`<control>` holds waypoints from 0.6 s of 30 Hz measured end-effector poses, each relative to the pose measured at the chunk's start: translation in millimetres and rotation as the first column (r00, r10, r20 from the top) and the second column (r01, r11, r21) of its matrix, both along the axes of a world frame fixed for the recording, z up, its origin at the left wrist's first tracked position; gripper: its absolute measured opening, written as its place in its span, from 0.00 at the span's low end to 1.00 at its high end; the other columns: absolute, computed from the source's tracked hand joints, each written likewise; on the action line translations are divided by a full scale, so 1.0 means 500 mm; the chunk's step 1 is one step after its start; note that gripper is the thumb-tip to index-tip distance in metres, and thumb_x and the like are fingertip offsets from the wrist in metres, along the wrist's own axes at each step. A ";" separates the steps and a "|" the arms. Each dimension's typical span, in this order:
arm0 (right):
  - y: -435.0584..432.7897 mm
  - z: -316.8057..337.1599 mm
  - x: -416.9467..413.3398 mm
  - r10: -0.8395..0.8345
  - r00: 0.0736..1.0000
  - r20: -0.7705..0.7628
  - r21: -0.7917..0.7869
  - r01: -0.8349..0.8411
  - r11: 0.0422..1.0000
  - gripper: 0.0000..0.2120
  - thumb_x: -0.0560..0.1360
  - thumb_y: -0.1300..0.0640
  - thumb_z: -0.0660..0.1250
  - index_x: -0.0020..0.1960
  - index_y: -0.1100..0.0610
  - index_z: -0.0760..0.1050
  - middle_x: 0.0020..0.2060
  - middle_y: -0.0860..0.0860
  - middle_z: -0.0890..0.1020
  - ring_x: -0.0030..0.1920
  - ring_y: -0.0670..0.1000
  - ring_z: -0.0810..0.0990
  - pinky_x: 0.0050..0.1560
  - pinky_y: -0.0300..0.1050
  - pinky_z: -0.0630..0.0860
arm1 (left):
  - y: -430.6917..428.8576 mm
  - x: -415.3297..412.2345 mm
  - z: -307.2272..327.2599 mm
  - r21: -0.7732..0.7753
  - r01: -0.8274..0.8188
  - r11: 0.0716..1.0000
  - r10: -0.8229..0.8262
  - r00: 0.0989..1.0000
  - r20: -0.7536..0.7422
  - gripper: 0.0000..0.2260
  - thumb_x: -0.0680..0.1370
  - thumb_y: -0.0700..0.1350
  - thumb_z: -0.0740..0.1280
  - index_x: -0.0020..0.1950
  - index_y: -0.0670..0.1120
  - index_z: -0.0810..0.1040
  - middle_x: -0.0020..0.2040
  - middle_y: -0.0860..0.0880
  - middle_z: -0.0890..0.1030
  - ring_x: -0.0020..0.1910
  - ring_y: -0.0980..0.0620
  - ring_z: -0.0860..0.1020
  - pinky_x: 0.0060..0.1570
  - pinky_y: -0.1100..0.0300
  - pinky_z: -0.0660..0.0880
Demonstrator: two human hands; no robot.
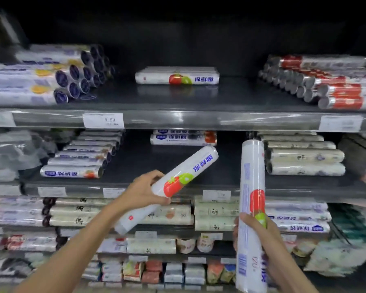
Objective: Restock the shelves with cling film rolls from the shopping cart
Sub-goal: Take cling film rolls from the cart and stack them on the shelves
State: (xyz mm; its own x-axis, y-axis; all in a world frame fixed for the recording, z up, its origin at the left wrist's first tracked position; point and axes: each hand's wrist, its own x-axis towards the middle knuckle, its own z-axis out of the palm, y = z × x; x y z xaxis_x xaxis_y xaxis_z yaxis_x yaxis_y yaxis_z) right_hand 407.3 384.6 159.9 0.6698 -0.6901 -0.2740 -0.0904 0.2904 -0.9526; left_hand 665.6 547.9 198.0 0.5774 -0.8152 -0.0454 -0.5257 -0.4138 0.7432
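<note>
My left hand grips a white cling film roll with a red and green fruit print, tilted up to the right in front of the second shelf. An identical white roll stands nearly upright in my right hand, which grips it low down. On the top shelf a few matching rolls lie flat at the back middle. The shopping cart is out of view.
Blue-capped rolls are stacked at the top shelf's left, red-labelled silver rolls at its right. The second shelf holds rolls at left, back middle and right. Lower shelves are packed with rolls and boxes. Price tags line the shelf edges.
</note>
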 end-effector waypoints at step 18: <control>-0.056 -0.150 0.173 -0.100 0.992 0.074 -0.089 0.106 0.990 0.47 0.45 0.36 0.80 0.56 0.61 0.75 0.42 0.56 0.83 0.38 0.53 0.83 0.37 0.50 0.78 | -0.298 0.388 -0.138 0.217 0.207 0.954 -0.260 0.932 0.252 0.29 0.70 0.50 0.75 0.69 0.49 0.71 0.62 0.54 0.72 0.62 0.55 0.71 0.60 0.63 0.66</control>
State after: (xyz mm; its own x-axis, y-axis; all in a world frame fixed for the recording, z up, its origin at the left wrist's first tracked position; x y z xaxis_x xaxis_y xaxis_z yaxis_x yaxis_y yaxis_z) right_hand 493.6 356.4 85.1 0.6091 -0.7765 -0.1612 0.0023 0.2050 -0.9788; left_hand 859.4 398.9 128.8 0.3831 -0.9207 -0.0748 -0.7962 -0.3701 0.4786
